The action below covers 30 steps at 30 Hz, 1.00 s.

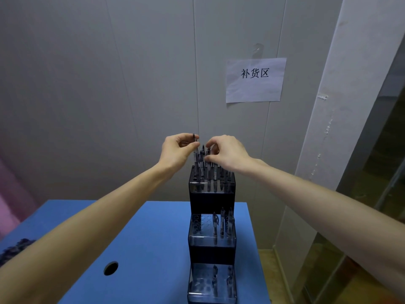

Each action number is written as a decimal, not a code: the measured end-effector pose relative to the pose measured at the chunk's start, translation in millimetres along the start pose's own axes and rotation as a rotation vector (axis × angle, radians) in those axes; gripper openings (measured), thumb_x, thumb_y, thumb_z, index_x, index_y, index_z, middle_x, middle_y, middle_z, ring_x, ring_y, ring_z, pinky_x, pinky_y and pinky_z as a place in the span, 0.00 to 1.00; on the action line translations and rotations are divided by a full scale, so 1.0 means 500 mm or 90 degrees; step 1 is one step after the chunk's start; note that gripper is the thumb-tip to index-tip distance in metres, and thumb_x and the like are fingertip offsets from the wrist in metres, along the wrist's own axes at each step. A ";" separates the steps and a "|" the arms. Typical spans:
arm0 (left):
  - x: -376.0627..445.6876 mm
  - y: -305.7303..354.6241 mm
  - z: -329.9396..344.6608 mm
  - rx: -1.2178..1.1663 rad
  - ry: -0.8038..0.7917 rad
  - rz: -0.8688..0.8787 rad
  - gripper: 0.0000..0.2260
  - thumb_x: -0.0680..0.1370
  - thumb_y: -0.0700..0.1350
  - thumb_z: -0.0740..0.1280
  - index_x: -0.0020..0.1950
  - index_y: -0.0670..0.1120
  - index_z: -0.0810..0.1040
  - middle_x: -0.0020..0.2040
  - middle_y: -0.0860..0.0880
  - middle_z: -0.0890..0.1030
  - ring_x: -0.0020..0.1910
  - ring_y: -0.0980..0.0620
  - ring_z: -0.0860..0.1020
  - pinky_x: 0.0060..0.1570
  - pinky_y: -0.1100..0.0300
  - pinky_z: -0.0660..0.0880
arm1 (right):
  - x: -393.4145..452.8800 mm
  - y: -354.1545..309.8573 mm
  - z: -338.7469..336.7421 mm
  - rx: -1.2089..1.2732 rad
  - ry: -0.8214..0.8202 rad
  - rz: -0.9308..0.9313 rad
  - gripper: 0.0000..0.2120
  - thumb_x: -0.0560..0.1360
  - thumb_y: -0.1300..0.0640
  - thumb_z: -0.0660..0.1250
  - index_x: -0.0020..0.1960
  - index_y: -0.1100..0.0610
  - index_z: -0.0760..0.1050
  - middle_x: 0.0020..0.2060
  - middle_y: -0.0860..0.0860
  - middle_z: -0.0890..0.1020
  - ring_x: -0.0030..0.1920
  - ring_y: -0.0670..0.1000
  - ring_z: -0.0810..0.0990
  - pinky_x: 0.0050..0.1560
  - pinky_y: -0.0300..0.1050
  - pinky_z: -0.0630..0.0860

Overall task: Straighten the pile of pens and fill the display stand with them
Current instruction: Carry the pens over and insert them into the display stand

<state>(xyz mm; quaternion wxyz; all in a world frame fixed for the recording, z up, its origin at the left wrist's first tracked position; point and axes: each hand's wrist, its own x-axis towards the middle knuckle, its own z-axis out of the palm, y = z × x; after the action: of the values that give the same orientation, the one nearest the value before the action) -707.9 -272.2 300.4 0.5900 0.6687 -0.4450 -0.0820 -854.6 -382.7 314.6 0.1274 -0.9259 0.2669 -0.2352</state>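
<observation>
A dark, three-tiered display stand (211, 197) rises from the blue table (153, 238). Its top tier holds several dark pens (213, 173) standing upright in holes. A few more pens (222, 222) stand in the middle tier and two in the bottom tier (215, 279). My left hand (176, 151) pinches one dark pen (195, 148) upright above the top tier's left side. My right hand (228, 151) hovers just right of it, thumb and fingers curled round the tops of the standing pens.
A paper sign (255, 80) hangs on the grey wall behind the stand. A round hole (110, 268) sits in the tabletop at the left. A dark patterned thing (15, 249) lies at the table's left edge. A glass panel (361, 216) stands at the right.
</observation>
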 end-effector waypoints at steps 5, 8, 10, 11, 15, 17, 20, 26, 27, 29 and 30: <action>-0.003 -0.006 -0.005 0.049 0.001 0.035 0.08 0.77 0.42 0.75 0.57 0.46 0.86 0.49 0.52 0.87 0.50 0.54 0.85 0.57 0.58 0.81 | -0.007 0.006 0.008 -0.016 0.024 -0.029 0.16 0.74 0.47 0.75 0.60 0.49 0.80 0.45 0.45 0.86 0.50 0.50 0.82 0.51 0.47 0.78; -0.003 -0.008 -0.007 0.077 -0.013 0.053 0.09 0.77 0.42 0.75 0.57 0.46 0.86 0.49 0.52 0.87 0.50 0.53 0.85 0.58 0.57 0.81 | -0.010 0.010 0.010 -0.007 0.029 -0.031 0.16 0.74 0.47 0.74 0.60 0.49 0.81 0.46 0.45 0.86 0.49 0.50 0.83 0.52 0.47 0.78; -0.003 -0.008 -0.006 0.087 -0.007 0.055 0.09 0.77 0.42 0.75 0.57 0.45 0.86 0.49 0.52 0.87 0.50 0.54 0.85 0.58 0.57 0.81 | -0.012 0.010 0.010 -0.002 0.032 -0.034 0.15 0.75 0.47 0.74 0.60 0.49 0.81 0.47 0.45 0.86 0.49 0.49 0.82 0.50 0.45 0.77; -0.003 -0.008 -0.007 0.096 0.000 0.061 0.08 0.77 0.42 0.75 0.57 0.46 0.86 0.50 0.52 0.87 0.50 0.55 0.85 0.58 0.57 0.81 | -0.013 0.011 0.012 0.001 0.035 -0.036 0.15 0.75 0.47 0.74 0.60 0.49 0.81 0.47 0.45 0.86 0.49 0.49 0.82 0.50 0.44 0.76; -0.008 -0.007 -0.008 0.116 0.007 0.072 0.08 0.78 0.42 0.74 0.57 0.46 0.86 0.51 0.51 0.86 0.50 0.56 0.84 0.58 0.58 0.81 | -0.016 0.013 0.012 0.008 0.039 -0.040 0.15 0.75 0.48 0.74 0.60 0.49 0.81 0.47 0.45 0.86 0.49 0.49 0.82 0.49 0.43 0.76; -0.011 -0.004 -0.009 0.107 0.017 0.063 0.08 0.78 0.42 0.74 0.57 0.46 0.86 0.50 0.51 0.86 0.50 0.56 0.84 0.59 0.58 0.80 | -0.017 0.013 0.011 0.014 0.037 -0.042 0.15 0.75 0.48 0.74 0.60 0.49 0.81 0.47 0.45 0.86 0.49 0.49 0.82 0.51 0.45 0.77; -0.017 -0.003 -0.009 0.109 0.014 0.067 0.08 0.79 0.42 0.73 0.57 0.48 0.86 0.51 0.52 0.86 0.51 0.57 0.84 0.60 0.58 0.80 | -0.018 0.014 0.012 0.020 0.041 -0.042 0.15 0.75 0.48 0.74 0.60 0.49 0.81 0.47 0.45 0.86 0.49 0.49 0.82 0.50 0.44 0.77; -0.022 -0.006 -0.009 0.085 0.021 0.044 0.09 0.79 0.41 0.73 0.58 0.46 0.86 0.50 0.51 0.87 0.51 0.55 0.85 0.61 0.54 0.80 | -0.021 0.013 0.013 0.023 0.042 -0.044 0.14 0.75 0.48 0.74 0.60 0.49 0.81 0.47 0.46 0.86 0.48 0.49 0.81 0.49 0.45 0.77; -0.023 -0.007 -0.008 0.085 0.021 0.042 0.09 0.79 0.41 0.73 0.58 0.45 0.85 0.50 0.51 0.87 0.51 0.55 0.85 0.61 0.54 0.81 | -0.022 0.014 0.013 0.024 0.042 -0.045 0.14 0.75 0.48 0.74 0.60 0.49 0.81 0.47 0.45 0.86 0.48 0.49 0.81 0.49 0.45 0.77; -0.026 -0.010 -0.006 0.094 0.014 0.041 0.09 0.79 0.41 0.73 0.59 0.45 0.85 0.51 0.50 0.86 0.51 0.56 0.85 0.61 0.55 0.80 | -0.023 0.015 0.013 0.026 0.042 -0.048 0.14 0.75 0.48 0.74 0.60 0.50 0.81 0.47 0.46 0.86 0.46 0.48 0.79 0.48 0.43 0.75; -0.028 -0.012 -0.004 0.096 0.008 0.038 0.10 0.79 0.41 0.73 0.59 0.45 0.85 0.51 0.50 0.87 0.51 0.56 0.85 0.61 0.55 0.80 | -0.024 0.016 0.013 0.025 0.043 -0.049 0.14 0.75 0.49 0.74 0.60 0.50 0.81 0.47 0.46 0.86 0.45 0.47 0.78 0.47 0.42 0.74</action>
<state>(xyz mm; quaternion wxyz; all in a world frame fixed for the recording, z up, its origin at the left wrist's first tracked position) -711.9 -261.6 290.3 0.5431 0.6981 -0.4659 -0.0263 -863.5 -382.0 301.8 0.1274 -0.9242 0.2304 -0.2766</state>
